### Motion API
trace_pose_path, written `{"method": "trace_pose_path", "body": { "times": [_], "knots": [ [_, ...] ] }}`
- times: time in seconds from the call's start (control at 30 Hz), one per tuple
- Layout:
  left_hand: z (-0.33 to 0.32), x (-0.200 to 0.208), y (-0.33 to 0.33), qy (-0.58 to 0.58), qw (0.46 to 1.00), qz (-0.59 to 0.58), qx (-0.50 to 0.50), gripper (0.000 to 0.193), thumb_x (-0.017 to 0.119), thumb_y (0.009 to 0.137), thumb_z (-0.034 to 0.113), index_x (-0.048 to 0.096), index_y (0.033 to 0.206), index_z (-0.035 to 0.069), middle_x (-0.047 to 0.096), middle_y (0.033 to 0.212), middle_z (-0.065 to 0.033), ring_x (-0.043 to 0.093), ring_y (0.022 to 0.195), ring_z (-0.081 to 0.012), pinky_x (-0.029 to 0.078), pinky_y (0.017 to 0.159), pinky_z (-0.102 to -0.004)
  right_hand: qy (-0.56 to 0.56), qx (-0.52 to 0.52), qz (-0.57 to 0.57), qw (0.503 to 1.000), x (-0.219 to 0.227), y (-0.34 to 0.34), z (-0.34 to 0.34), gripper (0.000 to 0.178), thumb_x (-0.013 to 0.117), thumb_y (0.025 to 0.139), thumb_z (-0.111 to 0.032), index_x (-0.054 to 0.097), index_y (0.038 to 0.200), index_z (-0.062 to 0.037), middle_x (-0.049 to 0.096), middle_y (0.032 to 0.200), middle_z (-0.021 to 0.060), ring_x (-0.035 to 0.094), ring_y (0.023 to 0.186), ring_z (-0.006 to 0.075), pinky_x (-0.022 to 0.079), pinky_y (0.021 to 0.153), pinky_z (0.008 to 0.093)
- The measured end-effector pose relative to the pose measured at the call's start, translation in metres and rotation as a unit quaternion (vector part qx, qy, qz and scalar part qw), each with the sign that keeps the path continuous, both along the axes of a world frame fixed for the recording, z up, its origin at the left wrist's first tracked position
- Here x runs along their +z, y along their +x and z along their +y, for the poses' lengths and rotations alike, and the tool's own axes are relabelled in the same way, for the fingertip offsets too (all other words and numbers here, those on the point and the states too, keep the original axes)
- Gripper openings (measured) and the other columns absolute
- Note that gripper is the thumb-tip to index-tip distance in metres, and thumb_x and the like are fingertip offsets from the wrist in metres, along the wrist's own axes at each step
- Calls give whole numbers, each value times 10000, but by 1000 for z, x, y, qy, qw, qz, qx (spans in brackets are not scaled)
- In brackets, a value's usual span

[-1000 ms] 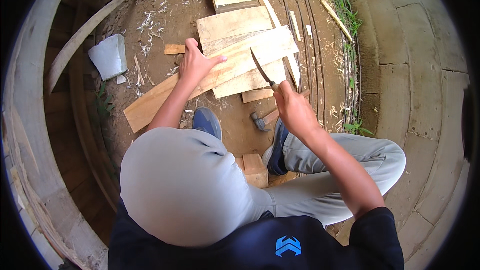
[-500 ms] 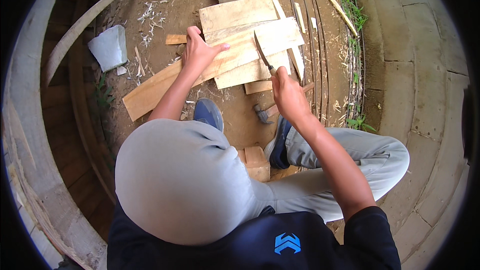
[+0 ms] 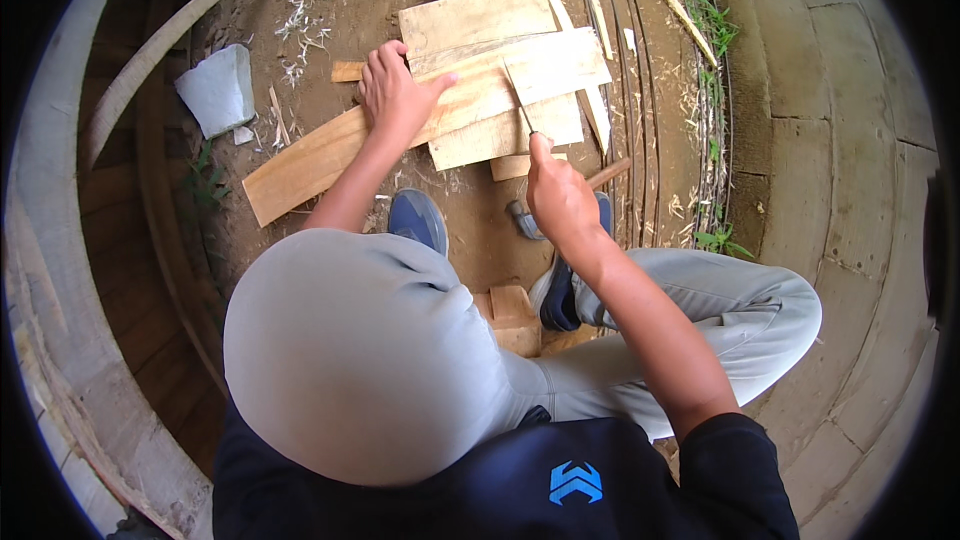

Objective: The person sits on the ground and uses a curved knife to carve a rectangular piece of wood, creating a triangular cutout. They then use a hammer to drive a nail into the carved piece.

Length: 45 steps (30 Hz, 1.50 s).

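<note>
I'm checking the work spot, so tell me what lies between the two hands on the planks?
In the head view, bare pale plank runs between the left hand, pressed flat on the wood, and the right hand. Only the thin blade held by the right hand crosses it.

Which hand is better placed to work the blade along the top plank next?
Right. The right hand already grips the knife with its tip on the plank; the left hand lies flat, bracing it.

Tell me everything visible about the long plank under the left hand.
The long plank is pale, bare wood with a straight grain, lying flat on the dirt and running diagonally from lower left to upper right. Its near end is cut square. The left hand presses down on it with fingers spread. Its far part sits among the wider boards of the stack; how they overlap is unclear.
</note>
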<state>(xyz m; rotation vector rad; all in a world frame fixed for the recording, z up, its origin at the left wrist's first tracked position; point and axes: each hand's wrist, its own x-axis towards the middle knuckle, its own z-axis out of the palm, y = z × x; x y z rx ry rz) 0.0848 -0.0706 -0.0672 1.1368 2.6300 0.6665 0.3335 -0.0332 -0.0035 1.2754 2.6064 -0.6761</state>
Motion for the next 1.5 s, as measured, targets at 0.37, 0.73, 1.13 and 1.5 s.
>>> {"method": "trace_pose_path", "body": {
  "times": [0.37, 0.73, 1.13, 1.5],
  "knots": [
    [-6, 13, 104, -72, 842, -496, -202, 574, 342, 1106, 412, 698, 958, -13, 665, 639, -57, 614, 477, -167, 481, 472, -306, -89, -55, 26, 994, 13, -6, 6, 120, 444, 1011, -115, 412, 1112, -59, 691, 863, 316, 674, 865, 521, 503, 750, 622],
    [-36, 28, 14, -111, 979, -36, -170, 893, 871, 722, 482, 468, 1441, 137, 455, 1470, -163, 428, 1382, -362, 407, 1121, -482, -72, -74, 25, 994, 4, -2, 3, 117, 427, 1050, -159, 425, 1102, -54, 673, 851, 340, 641, 854, 561, 487, 774, 642],
    [-34, 8, -82, -160, 964, -29, -210, 1178, 897, 546, 249, 330, 1565, 87, 481, 1434, -188, 418, 1399, -370, 246, 1232, -480, -114, -128, 47, 984, 21, -32, 13, 143, 423, 1048, -158, 420, 1111, -29, 658, 885, 395, 628, 908, 600, 478, 840, 657],
    [3, 49, 39, -167, 850, -479, -140, 712, 398, 1060, 597, 589, 1315, -39, 727, 1099, -220, 743, 784, -235, 590, 654, -330, -136, -205, 80, 966, 21, -45, 9, 178, 409, 1037, -167, 444, 1142, -27, 674, 985, 376, 642, 996, 567, 495, 882, 621]
  ]
}}
